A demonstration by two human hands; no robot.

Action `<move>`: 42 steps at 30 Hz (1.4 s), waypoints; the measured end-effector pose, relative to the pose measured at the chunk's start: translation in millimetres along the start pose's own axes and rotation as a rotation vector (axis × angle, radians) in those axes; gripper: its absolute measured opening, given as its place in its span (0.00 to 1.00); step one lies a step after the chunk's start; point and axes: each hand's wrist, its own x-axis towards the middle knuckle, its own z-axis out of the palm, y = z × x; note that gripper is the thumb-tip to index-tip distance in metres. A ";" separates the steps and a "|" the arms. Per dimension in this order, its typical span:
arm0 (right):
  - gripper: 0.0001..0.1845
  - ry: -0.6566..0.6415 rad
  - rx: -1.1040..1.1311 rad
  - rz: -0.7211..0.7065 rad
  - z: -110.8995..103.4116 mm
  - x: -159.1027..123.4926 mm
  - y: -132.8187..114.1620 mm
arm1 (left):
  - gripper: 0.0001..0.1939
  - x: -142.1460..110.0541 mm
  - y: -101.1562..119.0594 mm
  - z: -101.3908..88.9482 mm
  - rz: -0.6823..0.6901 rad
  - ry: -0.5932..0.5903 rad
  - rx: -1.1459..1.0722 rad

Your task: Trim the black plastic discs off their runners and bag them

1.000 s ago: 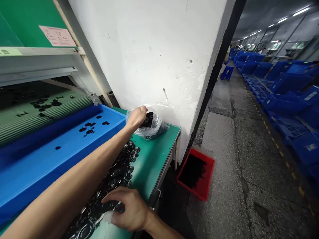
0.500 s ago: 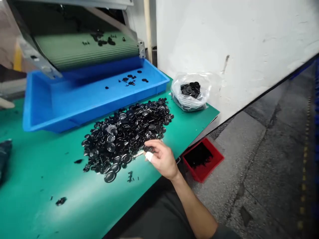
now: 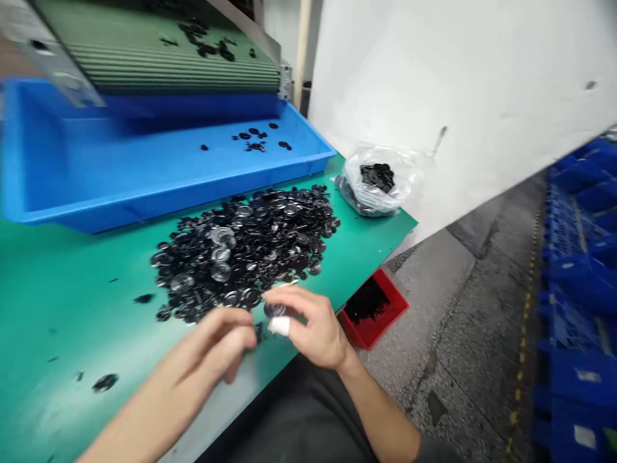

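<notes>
A heap of glossy black round discs lies on the green mat of the bench. My right hand, with white tape on one digit, pinches a small black disc at the front of the heap. My left hand is blurred by motion just beside it, close to the heap's front edge. Its fingers are drawn together, and I cannot tell whether they hold anything.
A blue plastic tray with a few black pieces stands behind the heap, under a ribbed green conveyor belt. A clear plastic bag of black pieces rests against a white wall. A red bin sits on the floor; blue crates line the right.
My left hand has come into view from the lower left beside my right hand. My right hand has drawn back slightly from the heap, now pinching a disc.
</notes>
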 end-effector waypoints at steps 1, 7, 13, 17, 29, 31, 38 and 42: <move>0.15 -0.059 -0.057 -0.038 4.2 -4.3 -5.6 | 0.17 3.1 -1.1 -1.7 0.017 -0.059 0.106; 0.19 -0.157 -0.141 -0.091 25.4 -20.4 -7.4 | 0.24 7.3 -24.5 -7.0 -0.009 -0.197 0.367; 0.21 -0.157 -0.313 -0.108 31.2 -23.5 -10.7 | 0.21 2.0 -29.7 -12.9 0.097 -0.223 0.381; 0.19 -0.309 -0.544 -0.247 27.4 -23.0 -18.1 | 0.20 -1.3 -27.1 -22.6 0.156 -0.351 0.403; 0.10 -0.158 -0.192 0.031 61.2 -10.1 -17.3 | 0.25 -4.2 -40.1 -32.1 0.091 -0.320 0.122; 0.13 -0.171 -0.215 0.042 56.6 -7.6 -13.8 | 0.26 -1.1 -38.8 -31.7 0.053 -0.276 0.074; 0.27 -0.112 -0.816 0.013 28.8 17.9 -8.3 | 0.17 8.8 -41.2 -42.9 0.054 -0.026 -0.153; 0.21 -0.257 -1.025 0.025 30.8 30.4 -16.7 | 0.16 11.8 -41.8 -46.2 0.075 -0.076 -0.335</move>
